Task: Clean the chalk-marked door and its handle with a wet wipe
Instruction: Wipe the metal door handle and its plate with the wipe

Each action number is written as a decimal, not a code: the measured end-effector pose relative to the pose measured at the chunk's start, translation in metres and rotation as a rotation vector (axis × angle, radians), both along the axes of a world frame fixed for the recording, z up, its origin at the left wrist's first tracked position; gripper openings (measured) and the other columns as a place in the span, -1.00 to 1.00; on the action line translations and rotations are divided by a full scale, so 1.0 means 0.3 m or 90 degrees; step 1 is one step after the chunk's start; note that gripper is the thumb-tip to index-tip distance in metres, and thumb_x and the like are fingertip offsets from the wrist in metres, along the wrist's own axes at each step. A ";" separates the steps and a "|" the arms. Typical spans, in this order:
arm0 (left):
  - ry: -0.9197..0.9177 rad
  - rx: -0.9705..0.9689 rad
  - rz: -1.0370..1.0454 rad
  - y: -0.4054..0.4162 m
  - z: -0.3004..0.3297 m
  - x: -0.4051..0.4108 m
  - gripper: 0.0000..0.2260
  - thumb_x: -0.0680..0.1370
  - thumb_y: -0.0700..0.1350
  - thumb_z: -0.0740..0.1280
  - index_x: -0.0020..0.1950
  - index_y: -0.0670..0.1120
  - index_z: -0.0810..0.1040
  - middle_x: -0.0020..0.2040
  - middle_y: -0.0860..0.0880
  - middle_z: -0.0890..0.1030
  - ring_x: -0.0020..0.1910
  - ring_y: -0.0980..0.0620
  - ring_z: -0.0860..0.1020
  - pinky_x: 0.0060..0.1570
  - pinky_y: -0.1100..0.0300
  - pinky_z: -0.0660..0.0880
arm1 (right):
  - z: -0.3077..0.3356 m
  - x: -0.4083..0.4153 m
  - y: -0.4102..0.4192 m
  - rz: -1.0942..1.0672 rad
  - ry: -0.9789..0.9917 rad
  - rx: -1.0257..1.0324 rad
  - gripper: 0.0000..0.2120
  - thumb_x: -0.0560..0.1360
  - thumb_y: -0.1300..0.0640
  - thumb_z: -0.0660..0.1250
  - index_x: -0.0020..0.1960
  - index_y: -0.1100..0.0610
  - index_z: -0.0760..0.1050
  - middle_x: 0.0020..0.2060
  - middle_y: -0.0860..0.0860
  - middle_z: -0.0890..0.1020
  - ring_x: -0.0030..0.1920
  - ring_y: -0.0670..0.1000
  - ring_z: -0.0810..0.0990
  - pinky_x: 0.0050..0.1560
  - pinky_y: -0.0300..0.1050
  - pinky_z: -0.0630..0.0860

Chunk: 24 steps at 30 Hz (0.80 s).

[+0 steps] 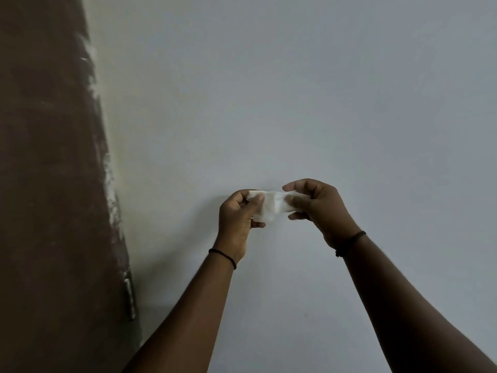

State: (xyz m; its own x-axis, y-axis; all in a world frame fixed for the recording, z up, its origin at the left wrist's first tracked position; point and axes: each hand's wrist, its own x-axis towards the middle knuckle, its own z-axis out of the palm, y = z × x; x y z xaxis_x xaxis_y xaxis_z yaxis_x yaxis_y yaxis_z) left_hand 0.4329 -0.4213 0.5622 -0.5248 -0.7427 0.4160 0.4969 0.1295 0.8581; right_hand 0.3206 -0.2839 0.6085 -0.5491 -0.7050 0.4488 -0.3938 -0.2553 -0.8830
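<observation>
Wipe (271,206) thin, limp, damp by look; judged light, no stiffness, tears if pulled hard, so hold by edges or bunch into pad. Sits stretched between both hands, mid-frame, in front of pale wall (295,90). Left hand (236,219) grip: thumb and curled fingers pinching wipe's left end. Right hand (320,208) grip: fingers curled, pinching right end. Brown door (48,184) at far left, whitish smears along edge; metal fitting (129,297) low on edge, handle not visible.

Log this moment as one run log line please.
stage: preparing wipe | left hand: pinches wet wipe | right hand: pinches wipe | door: untouched, at left
</observation>
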 end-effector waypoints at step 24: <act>-0.082 0.004 0.664 0.221 0.055 0.831 -0.67 0.43 0.04 0.51 -0.20 -0.17 0.49 -0.33 -0.04 0.54 -0.35 0.06 0.55 -0.36 0.13 0.53 | -0.155 0.726 -0.245 0.611 0.161 -0.107 -0.67 0.34 -0.08 0.52 0.04 0.01 0.61 -0.08 -0.10 0.71 -0.03 -0.07 0.68 0.00 -0.15 0.60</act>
State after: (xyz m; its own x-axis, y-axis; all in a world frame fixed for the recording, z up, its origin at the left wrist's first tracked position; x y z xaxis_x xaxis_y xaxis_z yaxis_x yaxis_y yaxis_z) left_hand 0.6821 -0.3548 0.5787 0.3360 -0.8544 0.3964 0.0467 0.4355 0.8990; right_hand 0.5382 -0.3575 0.5620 0.3424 -0.7161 0.6082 -0.1266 -0.6766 -0.7254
